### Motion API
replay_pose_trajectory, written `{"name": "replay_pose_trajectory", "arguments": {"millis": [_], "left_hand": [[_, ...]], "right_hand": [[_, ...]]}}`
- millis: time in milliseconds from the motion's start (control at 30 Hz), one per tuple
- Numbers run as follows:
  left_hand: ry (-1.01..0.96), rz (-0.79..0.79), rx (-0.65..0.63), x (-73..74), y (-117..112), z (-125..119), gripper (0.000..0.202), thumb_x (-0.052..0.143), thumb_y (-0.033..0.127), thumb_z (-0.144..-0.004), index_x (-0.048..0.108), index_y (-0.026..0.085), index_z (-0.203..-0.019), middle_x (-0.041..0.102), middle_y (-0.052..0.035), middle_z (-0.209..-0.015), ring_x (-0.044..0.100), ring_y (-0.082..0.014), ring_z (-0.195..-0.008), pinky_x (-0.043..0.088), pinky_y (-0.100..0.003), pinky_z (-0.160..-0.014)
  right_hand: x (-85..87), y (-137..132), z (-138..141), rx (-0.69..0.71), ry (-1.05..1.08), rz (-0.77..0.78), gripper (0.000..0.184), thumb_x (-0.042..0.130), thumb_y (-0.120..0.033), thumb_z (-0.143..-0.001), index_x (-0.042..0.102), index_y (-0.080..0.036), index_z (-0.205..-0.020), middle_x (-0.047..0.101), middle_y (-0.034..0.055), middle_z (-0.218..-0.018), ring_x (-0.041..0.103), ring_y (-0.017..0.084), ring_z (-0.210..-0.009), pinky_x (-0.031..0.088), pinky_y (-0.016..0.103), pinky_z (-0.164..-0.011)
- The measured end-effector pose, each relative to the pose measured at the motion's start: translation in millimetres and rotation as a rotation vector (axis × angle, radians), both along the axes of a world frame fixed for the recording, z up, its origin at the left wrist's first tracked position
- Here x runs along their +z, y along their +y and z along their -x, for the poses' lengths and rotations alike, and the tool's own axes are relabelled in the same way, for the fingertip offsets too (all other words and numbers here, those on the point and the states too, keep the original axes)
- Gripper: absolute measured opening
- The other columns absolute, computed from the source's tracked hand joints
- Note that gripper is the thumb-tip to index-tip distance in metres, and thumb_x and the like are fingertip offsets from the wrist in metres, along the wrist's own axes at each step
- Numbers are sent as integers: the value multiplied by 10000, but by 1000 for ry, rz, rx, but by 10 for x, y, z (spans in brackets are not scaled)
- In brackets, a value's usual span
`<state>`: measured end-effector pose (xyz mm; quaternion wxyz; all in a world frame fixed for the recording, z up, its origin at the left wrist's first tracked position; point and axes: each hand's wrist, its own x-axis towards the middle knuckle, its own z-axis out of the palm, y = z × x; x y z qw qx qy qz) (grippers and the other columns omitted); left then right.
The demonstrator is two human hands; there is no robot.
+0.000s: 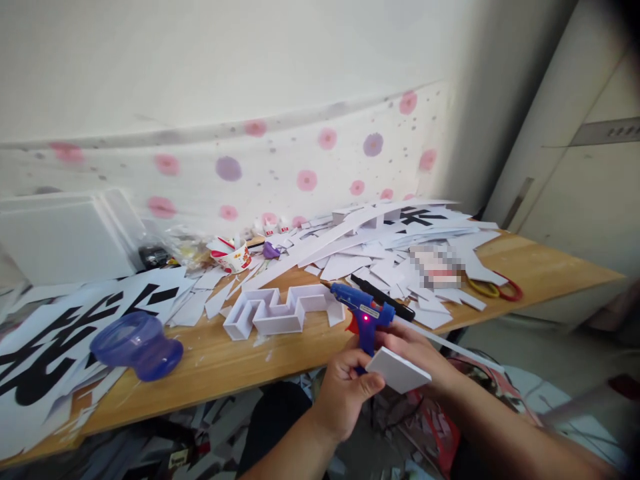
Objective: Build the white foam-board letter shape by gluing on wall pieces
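Observation:
My left hand (pixel 345 390) pinches a small flat white board piece (pixel 399 371) between thumb and fingers. Just behind that piece, my right hand (pixel 413 350) is closed around the handle of a blue glue gun (pixel 364 308). Its nozzle points left, and a red light glows on its side. The board piece partly hides my right fingers and the lower handle. Left of the nozzle, a zigzag white foam-board frame (pixel 280 317) with thin upright walls lies on the wooden table (pixel 215 380).
A translucent blue container (pixel 137 343) and sheets with black characters (pixel 75 327) lie at left. Behind are a paper cup (pixel 233 257) and heaps of white offcuts (pixel 345 263). A black marker-like stick (pixel 383 297) and scissors (pixel 507 287) are at right. Scraps litter the floor.

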<state>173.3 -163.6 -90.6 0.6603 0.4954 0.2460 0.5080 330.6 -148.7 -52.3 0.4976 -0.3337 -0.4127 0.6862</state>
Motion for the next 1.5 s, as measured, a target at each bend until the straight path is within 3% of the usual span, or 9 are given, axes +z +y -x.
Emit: {"name": "replay_pose_trajectory", "arguments": {"millis": [133,300,467,600,700,833,967,1233,1500], "left_hand": [[-2,128,-126,-52,-44,-8,318,830,416,-639,656,149,-649,613,-16,-685,525,-138,-686,369,-269,-682],[-138,257,-162,72,-30,64,320,862,410,-584,675,156,-640,616,-14,-689,543,-145,-714,400,-280,-734],[-165,246,27,67,71,269,261,860,343,-608,687,160,-676,667,-43,-964,575,-161,-851,434,-291,-816],[-155,288,250,39,182,379,265,851,321,-628,684,144,-732,628,-4,-700,542,-104,-665,431,-219,-660],[-241,407,348,108,227,365,273,854,271,-619,649,139,-743,611,14,-675,502,-74,-575,415,-198,-572],[-354,599,327,239,212,293,274,832,240,-643,604,146,-760,588,17,-662,515,-87,-561,442,-212,-543],[-391,695,317,328,170,240,198,756,209,-731,589,137,-810,562,13,-672,515,-86,-568,463,-216,-542],[-444,753,260,385,105,168,136,696,204,-790,582,142,-831,558,4,-709,509,-88,-584,467,-225,-554],[-474,762,229,378,59,152,105,667,202,-816,589,142,-851,566,-7,-732,516,-103,-610,473,-238,-564]], "right_hand": [[53,20,138,-8,-39,43,497,836,-528,-578,734,-192,-929,725,56,-858,666,192,-811,516,296,-731],[21,105,218,-84,36,128,412,826,-502,-602,705,-168,-811,696,31,-755,646,154,-693,509,273,-666],[98,80,16,-147,89,23,379,792,-494,-644,693,-171,-816,676,36,-760,640,175,-711,512,297,-665],[124,-67,-169,-120,-35,-84,311,783,-411,-671,714,-172,-858,669,37,-779,593,149,-618,480,275,-576],[99,-178,-212,-161,-186,-90,303,791,-392,-666,732,-177,-872,662,28,-688,574,144,-560,456,262,-526],[128,-247,-196,-258,-314,-88,304,790,-429,-648,737,-197,-837,669,22,-668,569,150,-560,463,268,-534],[191,-239,-211,-213,-526,-288,211,766,-387,-679,704,-219,-791,670,23,-736,594,187,-654,477,293,-602],[235,-242,-219,-232,-709,-524,186,680,-356,-774,587,-209,-710,557,-12,-658,519,154,-606,402,261,-554],[239,-242,-200,-285,-758,-633,215,661,-325,-794,523,-216,-669,522,-32,-612,490,133,-557,378,261,-537]]}}
